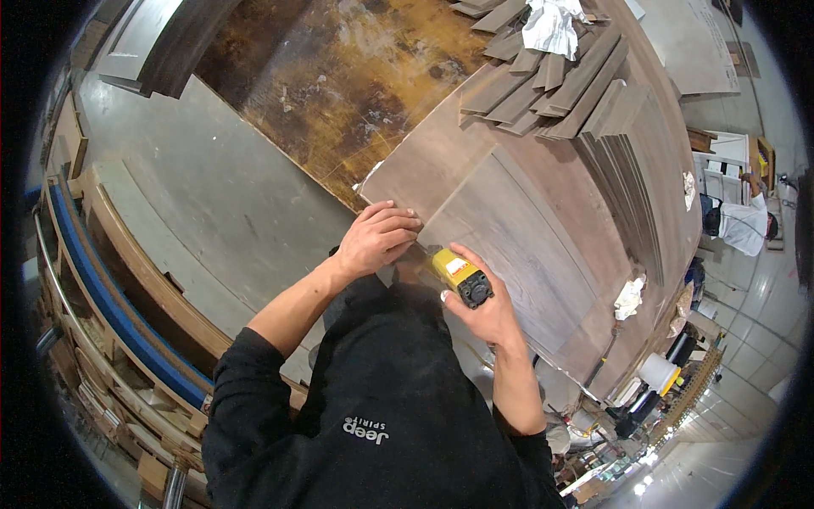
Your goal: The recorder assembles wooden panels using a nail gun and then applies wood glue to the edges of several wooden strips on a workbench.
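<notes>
My right hand (490,307) is wrapped round a yellow-and-black hand-held power tool (455,270), held at the near edge of a flat grey wood-grain panel (517,246). The working end of the tool is hidden beneath its body. My left hand (380,235) is at the panel's near left corner, its fingers bent and close together over the edge; the thumb is hidden. The panel lies on a brownish work table (432,170), just in front of my body.
Several loose grey strips (551,85) with a white cloth (551,25) lie at the far right, beside stacked grey boards (623,178). A crumpled white rag (629,297) sits near the table's right edge. A stained brown surface (339,93) adjoins. A blue-edged rack (102,284) stands left; another person (742,225) is far right.
</notes>
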The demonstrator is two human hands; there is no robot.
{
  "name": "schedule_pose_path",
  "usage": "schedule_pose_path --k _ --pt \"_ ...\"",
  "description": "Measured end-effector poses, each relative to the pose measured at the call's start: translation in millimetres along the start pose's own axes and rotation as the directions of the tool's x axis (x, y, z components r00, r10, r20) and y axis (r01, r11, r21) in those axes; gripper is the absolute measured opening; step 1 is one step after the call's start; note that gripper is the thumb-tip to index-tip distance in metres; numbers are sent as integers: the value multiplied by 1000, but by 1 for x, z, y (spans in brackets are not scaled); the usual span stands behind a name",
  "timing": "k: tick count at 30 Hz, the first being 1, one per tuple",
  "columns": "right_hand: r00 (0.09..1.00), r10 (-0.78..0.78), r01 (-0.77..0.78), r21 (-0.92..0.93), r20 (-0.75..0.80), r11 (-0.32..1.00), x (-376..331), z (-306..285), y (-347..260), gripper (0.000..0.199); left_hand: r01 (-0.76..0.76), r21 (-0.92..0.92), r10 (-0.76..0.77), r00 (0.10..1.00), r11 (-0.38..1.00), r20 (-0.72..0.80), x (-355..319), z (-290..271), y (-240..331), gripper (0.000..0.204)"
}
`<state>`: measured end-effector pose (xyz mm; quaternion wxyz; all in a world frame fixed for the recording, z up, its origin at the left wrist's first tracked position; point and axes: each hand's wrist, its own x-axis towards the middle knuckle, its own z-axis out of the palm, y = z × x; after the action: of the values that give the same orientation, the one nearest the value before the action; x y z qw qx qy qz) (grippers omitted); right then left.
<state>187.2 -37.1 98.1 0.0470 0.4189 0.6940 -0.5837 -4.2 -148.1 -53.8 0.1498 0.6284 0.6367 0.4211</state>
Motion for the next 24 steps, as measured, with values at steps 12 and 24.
schedule_pose_path --k 12,24 --pt "999 33 -31 45 -34 999 0 5 8 67 8 -47 -9 1000 999 -29 0 -1 0 22" --pt "1000 -30 30 -108 6 994 17 -2 -16 66 125 -104 -135 987 987 -91 0 8 11 26"
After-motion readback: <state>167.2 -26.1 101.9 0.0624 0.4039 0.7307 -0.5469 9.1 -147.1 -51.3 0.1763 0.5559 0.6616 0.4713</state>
